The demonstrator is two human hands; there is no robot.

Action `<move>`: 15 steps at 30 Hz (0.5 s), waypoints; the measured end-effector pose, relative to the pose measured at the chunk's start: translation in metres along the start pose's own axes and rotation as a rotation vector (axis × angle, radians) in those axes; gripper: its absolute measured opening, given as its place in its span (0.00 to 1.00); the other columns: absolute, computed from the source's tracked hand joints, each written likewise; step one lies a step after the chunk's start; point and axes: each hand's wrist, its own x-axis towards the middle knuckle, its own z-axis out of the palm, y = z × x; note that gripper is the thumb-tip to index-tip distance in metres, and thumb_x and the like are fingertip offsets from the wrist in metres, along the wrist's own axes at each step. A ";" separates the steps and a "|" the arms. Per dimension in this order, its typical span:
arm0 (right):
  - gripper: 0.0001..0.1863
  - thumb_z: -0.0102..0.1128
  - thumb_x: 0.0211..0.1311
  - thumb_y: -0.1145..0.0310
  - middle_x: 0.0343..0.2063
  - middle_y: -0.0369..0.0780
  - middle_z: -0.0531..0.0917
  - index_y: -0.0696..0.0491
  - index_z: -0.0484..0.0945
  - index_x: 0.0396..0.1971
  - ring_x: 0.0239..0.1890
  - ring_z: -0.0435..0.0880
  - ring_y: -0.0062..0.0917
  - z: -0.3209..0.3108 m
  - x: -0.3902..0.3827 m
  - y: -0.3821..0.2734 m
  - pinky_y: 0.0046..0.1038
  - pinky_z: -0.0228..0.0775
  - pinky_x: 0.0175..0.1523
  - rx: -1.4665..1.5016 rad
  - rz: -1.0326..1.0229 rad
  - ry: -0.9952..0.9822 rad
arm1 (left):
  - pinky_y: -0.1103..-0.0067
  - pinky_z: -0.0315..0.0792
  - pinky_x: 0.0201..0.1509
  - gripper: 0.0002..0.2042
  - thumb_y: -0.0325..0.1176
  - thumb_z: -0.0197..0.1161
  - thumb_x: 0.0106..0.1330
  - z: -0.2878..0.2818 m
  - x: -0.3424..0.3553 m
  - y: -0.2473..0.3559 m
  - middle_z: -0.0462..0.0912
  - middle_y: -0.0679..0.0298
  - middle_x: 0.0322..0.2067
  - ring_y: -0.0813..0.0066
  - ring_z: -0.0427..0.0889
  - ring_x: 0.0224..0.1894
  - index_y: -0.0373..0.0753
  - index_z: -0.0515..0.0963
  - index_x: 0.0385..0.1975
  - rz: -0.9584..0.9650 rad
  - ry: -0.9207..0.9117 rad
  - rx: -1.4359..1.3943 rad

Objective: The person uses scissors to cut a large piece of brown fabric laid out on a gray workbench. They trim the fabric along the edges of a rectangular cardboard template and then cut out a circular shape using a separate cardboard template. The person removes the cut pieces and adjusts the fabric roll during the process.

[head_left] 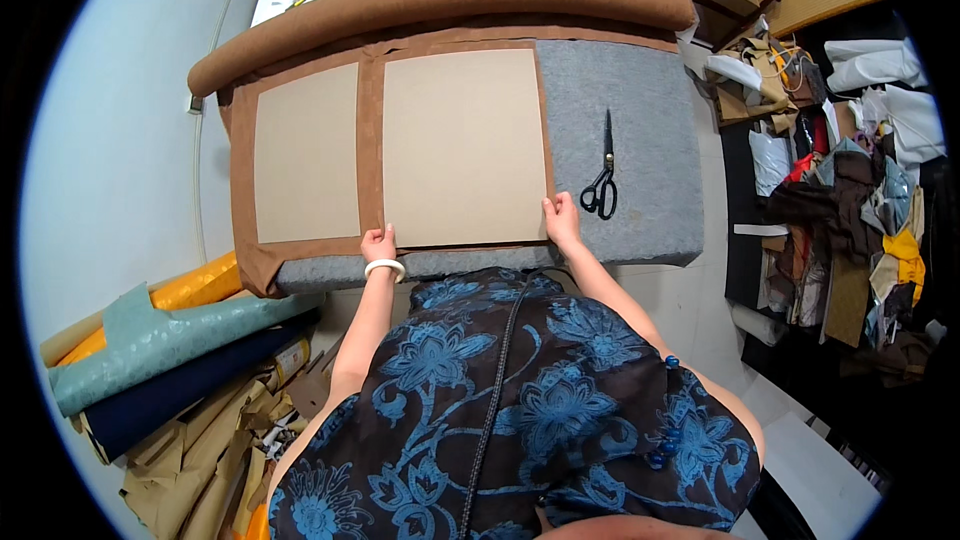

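A large beige board (465, 145) lies flat on brown fabric (370, 140) spread over the table. Its near left corner is between the thumb and fingers of my left hand (378, 243), which has a white bangle at the wrist. My right hand (563, 217) pinches the board's right edge close to the near right corner. To the left, a second, narrower beige board (307, 155) rests on the same fabric, touched by neither hand. Black scissors (603, 175) lie closed to the right of my right hand, blades pointing away from me.
A thick roll of brown fabric (440, 12) spans the table's far side. Grey felt-like covering (640, 90) shows on the table's right part. Rolled materials (180, 340) and crumpled brown paper (190, 460) stand at the lower left. Piled fabric scraps (850, 200) fill the right side.
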 end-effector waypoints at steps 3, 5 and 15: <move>0.12 0.62 0.61 0.67 0.33 0.44 0.85 0.60 0.73 0.37 0.36 0.84 0.25 0.000 -0.011 0.007 0.29 0.74 0.40 0.222 0.092 -0.067 | 0.82 0.69 0.31 0.07 0.26 0.66 0.62 -0.005 0.000 -0.009 0.77 0.68 0.24 0.83 0.72 0.25 0.35 0.74 0.33 -0.133 -0.039 -0.134; 0.13 0.62 0.60 0.68 0.34 0.43 0.86 0.61 0.74 0.38 0.36 0.84 0.23 -0.004 -0.011 0.013 0.27 0.74 0.41 0.272 0.102 -0.171 | 0.81 0.69 0.29 0.08 0.26 0.66 0.62 -0.005 -0.001 -0.005 0.77 0.68 0.24 0.82 0.72 0.25 0.34 0.74 0.36 -0.164 -0.004 -0.076; 0.12 0.57 0.64 0.71 0.34 0.42 0.83 0.58 0.71 0.45 0.39 0.82 0.21 -0.053 -0.028 -0.047 0.25 0.73 0.44 0.022 -0.028 -0.080 | 0.76 0.77 0.24 0.16 0.29 0.71 0.56 -0.049 -0.040 0.083 0.79 0.59 0.33 0.72 0.78 0.30 0.35 0.71 0.39 -0.266 -0.123 -0.033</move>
